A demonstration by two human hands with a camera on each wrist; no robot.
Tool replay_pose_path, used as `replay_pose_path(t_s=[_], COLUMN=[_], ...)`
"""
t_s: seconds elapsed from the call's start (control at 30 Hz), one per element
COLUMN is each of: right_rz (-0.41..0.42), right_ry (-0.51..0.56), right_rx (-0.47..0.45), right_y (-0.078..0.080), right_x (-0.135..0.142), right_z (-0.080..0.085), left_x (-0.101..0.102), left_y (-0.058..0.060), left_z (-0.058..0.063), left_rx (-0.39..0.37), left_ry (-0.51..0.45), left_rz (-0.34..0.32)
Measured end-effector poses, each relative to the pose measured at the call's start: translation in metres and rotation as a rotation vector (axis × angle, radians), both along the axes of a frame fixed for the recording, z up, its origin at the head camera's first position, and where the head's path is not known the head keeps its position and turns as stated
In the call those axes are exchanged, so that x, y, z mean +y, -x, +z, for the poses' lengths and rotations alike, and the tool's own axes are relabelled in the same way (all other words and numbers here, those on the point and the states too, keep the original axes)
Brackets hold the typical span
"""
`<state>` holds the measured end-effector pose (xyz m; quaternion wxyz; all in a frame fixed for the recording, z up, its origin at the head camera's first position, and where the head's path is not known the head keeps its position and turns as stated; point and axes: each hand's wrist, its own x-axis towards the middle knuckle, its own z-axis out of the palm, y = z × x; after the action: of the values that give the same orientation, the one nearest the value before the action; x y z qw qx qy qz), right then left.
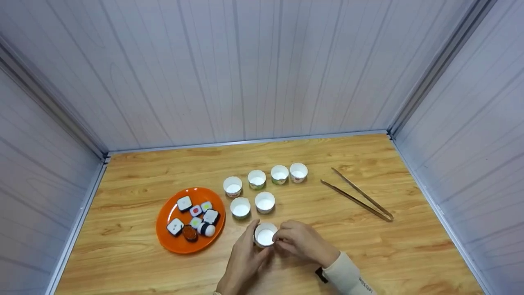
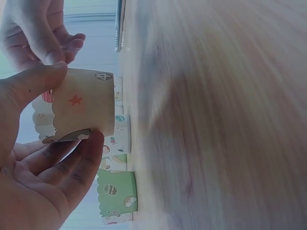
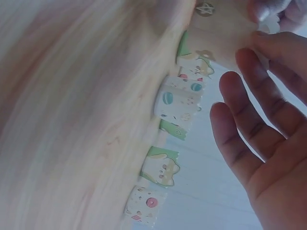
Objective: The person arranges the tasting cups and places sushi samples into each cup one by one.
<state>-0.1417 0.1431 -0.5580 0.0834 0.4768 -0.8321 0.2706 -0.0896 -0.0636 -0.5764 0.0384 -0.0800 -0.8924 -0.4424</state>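
Note:
A small white-lined paper baking cup [image 1: 265, 235] with a scalloped rim stands upright near the front of the table, between both hands. My left hand [image 1: 242, 255] grips it from the left, thumb on the near side and fingers round the far side. In the left wrist view, the cup [image 2: 84, 103] has a beige printed wall with a small orange star. My right hand [image 1: 302, 242] pinches the rim from the right with thumb and forefinger; the right wrist view shows its other fingers [image 3: 237, 96] spread away from the wall.
Several more paper cups [image 1: 240, 208] stand in two rows behind the hands. To the left lies an orange plate [image 1: 163, 231] with several sushi pieces [image 1: 175, 226]. Metal tongs [image 1: 360, 200] lie spread on the right. Pale panels [image 1: 245, 73] wall the table's back and sides.

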Motion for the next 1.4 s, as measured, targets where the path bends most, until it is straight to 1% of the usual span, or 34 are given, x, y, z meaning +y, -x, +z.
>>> replay_pose_path(t_s=[0.1,0.2,0.27,0.37,0.47,0.57,0.63,0.73,0.83,0.97,1.13,1.23,1.4], right_rz=[0.011,0.02,0.014,-0.023,-0.103,-0.216,-0.296,-0.387,-0.446,-0.495,-0.513,-0.516,-0.526], right_ry=[0.043,0.121,0.174,0.232,0.242,0.219,0.184,0.122,0.051,-0.028,-0.103,-0.121,-0.14], right_rx=[-0.005,-0.03,-0.045,-0.046,-0.008,0.027,0.034,0.014,-0.025,-0.114,-0.219,-0.251,-0.277], right_y=[0.0,0.001,0.002,0.007,0.015,0.025,0.032,0.042,0.05,0.057,0.061,0.063,0.064], right_x=[0.001,0.002,0.004,0.01,0.016,0.024,0.028,0.032,0.031,0.027,0.02,0.018,0.017], right_z=[0.004,0.009,0.012,0.015,0.017,0.015,0.013,0.009,0.005,0.001,-0.007,-0.011,-0.014], left_x=[0.0,-0.001,-0.001,-0.002,-0.002,-0.003,-0.003,-0.003,-0.003,-0.003,-0.005,-0.006,-0.006], left_y=[0.001,0.002,0.002,0.001,0.0,0.001,0.002,0.003,0.003,0.003,0.001,0.001,0.002], left_z=[-0.001,-0.001,-0.001,-0.002,-0.002,-0.001,0.0,0.001,0.003,0.003,0.0,0.0,0.0], left_rx=[-0.007,-0.023,-0.025,-0.022,-0.023,-0.048,-0.07,-0.103,-0.126,-0.119,-0.123,-0.134,-0.101], left_ry=[-0.019,-0.05,-0.053,-0.037,-0.017,-0.016,-0.017,-0.024,-0.029,-0.036,-0.051,-0.052,-0.038], left_rz=[0.001,0.006,0.009,0.012,0.011,0.015,0.02,0.031,0.036,0.038,0.053,0.056,0.048])
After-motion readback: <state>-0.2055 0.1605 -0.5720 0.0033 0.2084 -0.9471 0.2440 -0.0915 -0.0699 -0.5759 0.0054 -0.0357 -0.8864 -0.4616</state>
